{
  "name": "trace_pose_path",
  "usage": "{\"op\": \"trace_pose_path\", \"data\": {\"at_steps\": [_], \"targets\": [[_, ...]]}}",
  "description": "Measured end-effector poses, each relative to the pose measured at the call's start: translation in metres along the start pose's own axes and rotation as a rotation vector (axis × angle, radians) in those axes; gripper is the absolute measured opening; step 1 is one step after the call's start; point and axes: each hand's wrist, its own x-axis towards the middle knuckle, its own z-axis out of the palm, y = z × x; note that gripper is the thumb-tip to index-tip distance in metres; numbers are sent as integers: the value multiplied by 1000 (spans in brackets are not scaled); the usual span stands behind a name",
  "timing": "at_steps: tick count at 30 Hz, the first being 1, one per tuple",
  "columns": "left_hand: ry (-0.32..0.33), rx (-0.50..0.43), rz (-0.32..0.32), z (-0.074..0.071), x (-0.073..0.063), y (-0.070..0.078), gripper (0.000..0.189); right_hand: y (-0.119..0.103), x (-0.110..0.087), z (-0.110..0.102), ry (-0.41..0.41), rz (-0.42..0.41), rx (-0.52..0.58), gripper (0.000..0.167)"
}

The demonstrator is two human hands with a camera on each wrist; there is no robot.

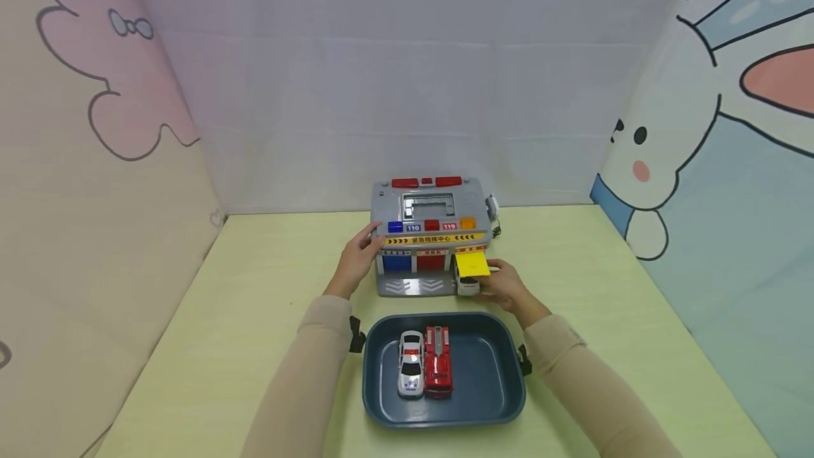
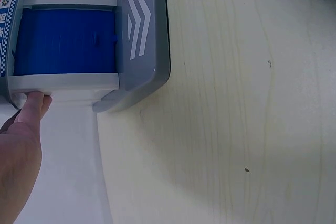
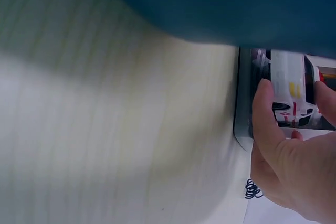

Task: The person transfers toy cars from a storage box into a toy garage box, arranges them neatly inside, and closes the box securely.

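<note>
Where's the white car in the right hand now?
In the head view, the white car is at the right end of the front ledge of the toy station, partly under the yellow flap, gripped by the right hand.

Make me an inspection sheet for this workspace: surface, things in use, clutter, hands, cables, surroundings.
Surface: pale tabletop, a few dark specks.
Things in use: grey toy garage, blue door and red door down, yellow door raised; white toy car at the bay under the yellow door; dark blue tray holding toy police car and red toy truck side by side.
Clutter: nothing seen.
Hands: left hand touches the garage's left side; right hand grips the white toy car.
Cables: dark coiled cord beside the garage, ends unclear.
Surroundings: pale backdrop behind; cartoon-printed side walls.
</note>
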Motion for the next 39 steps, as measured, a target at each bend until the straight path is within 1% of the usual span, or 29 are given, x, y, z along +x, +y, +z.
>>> {"op": "trace_pose_path", "data": {"at_steps": [5, 9, 13, 16, 20, 22, 27, 29, 34, 39], "targets": [[-11, -7, -3, 0, -1, -2, 47, 2, 2, 0, 1, -24, 66, 59], [-5, -4, 1, -1, -1, -2, 47, -1, 3, 0, -9, -12, 116, 59], [0, 4, 5, -1, 1, -1, 47, -6, 4, -1, -18, 13, 232, 56], [-1, 5, 7, -1, 1, -1, 47, -8, 3, -2, -42, 8, 335, 55], [-5, 3, 5, -1, 1, -1, 47, -8, 3, -5, -69, -24, 387, 62], [-5, -1, 3, -1, 0, -2, 47, -7, 4, -5, -70, -38, 365, 64], [-1, -5, -3, 0, -1, -1, 48, -1, 7, -6, -40, -62, 261, 61], [-1, -1, -5, 1, -3, 0, 48, 1, 8, -7, -35, -81, 237, 60], [2, 7, -6, 1, -4, 0, 47, 3, 10, -6, -23, -117, 168, 64], [2, 1, -2, 1, -3, 1, 47, 2, 13, -5, 19, -127, 81, 64]]}}
